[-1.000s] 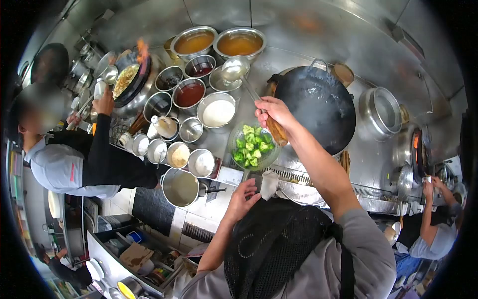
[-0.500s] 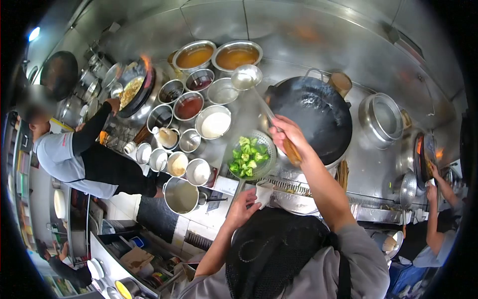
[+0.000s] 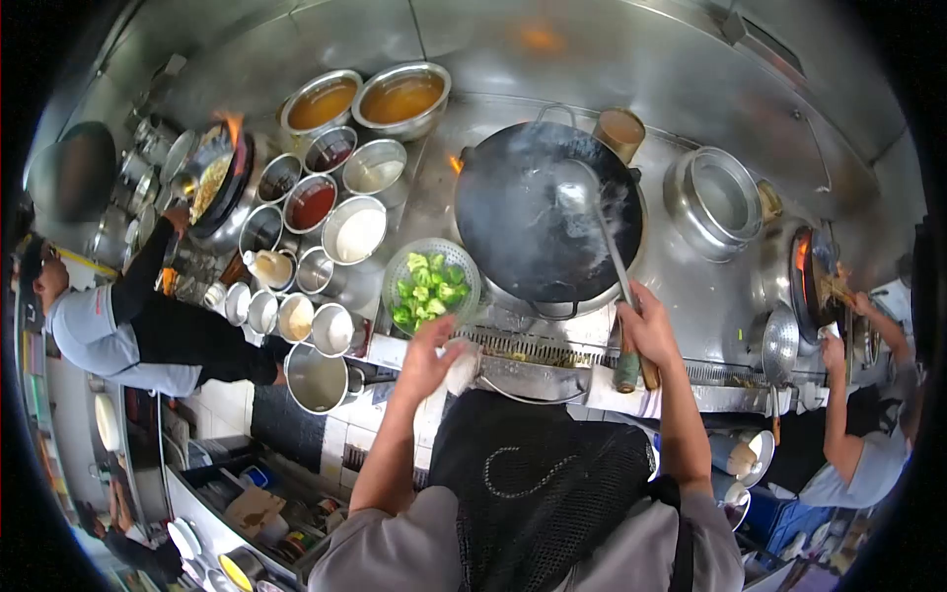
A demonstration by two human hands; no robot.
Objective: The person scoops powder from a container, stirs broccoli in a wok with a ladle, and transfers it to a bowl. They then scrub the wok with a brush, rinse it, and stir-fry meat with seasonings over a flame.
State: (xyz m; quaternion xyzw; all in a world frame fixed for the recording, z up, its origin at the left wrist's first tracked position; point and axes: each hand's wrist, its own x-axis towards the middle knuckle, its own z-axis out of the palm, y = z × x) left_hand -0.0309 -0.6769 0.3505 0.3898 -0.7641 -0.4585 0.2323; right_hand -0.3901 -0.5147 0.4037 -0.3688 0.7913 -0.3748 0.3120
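Observation:
My right hand (image 3: 648, 326) is wrapped round the wooden handle of a steel ladle (image 3: 614, 252). The ladle's bowl is inside the large black wok (image 3: 503, 232), which steams heavily and blurs its contents. A second handle, greenish at its end (image 3: 626, 371), lies alongside the ladle's handle under my hand. Low by the stove's front edge, my left hand (image 3: 426, 363) has its fingers curled at a bunched white cloth (image 3: 463, 368). Its fingertips are right at the near rim of a perforated colander (image 3: 470, 271), where green broccoli florets (image 3: 431, 289) lie.
Left of the wok are steel bowls of amber liquid (image 3: 400, 97) and several seasoning pots (image 3: 355, 235). A deep pot (image 3: 318, 380) stands nearer. Stacked steel pots (image 3: 715, 202) sit at right. People work at flaming woks on both sides: one at left (image 3: 109, 331), one at right (image 3: 868, 449).
The ladle has gone from beside the steel bowls into the wok. My left hand with the cloth has moved up to the colander's near rim. The view has shifted to the right.

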